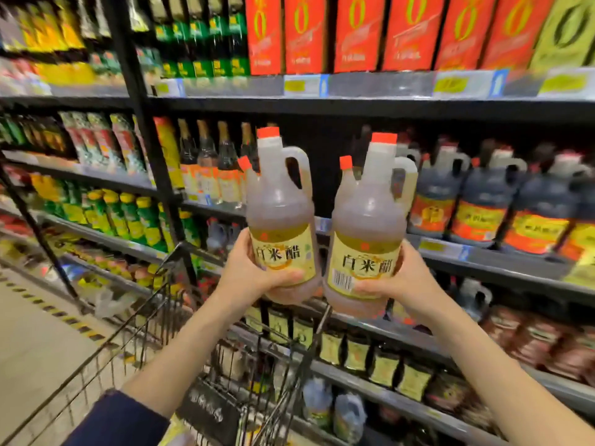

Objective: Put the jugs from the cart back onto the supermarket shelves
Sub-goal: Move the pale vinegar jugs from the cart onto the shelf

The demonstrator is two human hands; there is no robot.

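My left hand [254, 273] grips a translucent red-capped plastic jug [279, 207] low down, my right hand [401, 280] its twin jug [367, 220]. Both stand upright, facing the dark gap [335, 169] on the black metal shelf [502, 260] straight ahead (right one looks nearer).

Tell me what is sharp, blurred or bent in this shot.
Head view: the left jug and right jug are sharpest, their labels readable; the dark jugs and red boxes smear with blur; the shelf edge bows from the wide lens.
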